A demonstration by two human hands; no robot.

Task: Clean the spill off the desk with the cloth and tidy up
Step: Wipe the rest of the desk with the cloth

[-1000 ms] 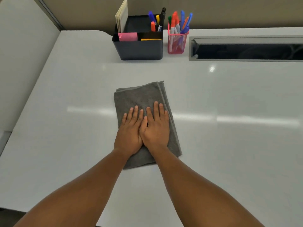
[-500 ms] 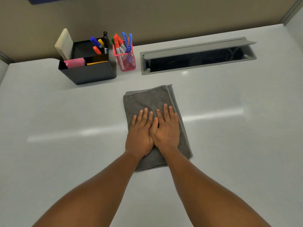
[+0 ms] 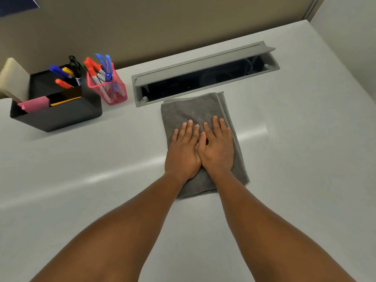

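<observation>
A folded grey cloth (image 3: 193, 110) lies flat on the white desk (image 3: 81, 169), its far edge right at the cable slot. My left hand (image 3: 183, 153) and my right hand (image 3: 218, 151) rest side by side on the cloth's middle, palms down and fingers stretched out flat, thumbs touching. Neither hand grips the cloth. The hands and forearms hide the cloth's near middle. I see no liquid on the bare desk around it.
A black desk organizer (image 3: 59, 117) with sticky notes and markers stands at the back left, a pink mesh cup (image 3: 109, 92) of markers beside it. A grey cable slot (image 3: 203, 76) with its lid up runs along the back. A beige partition (image 3: 162, 23) closes the rear.
Both hands have slid the cloth away from me and to the right, from mid-desk up to the cable slot. The view has swung right, so the organizer sits further left.
</observation>
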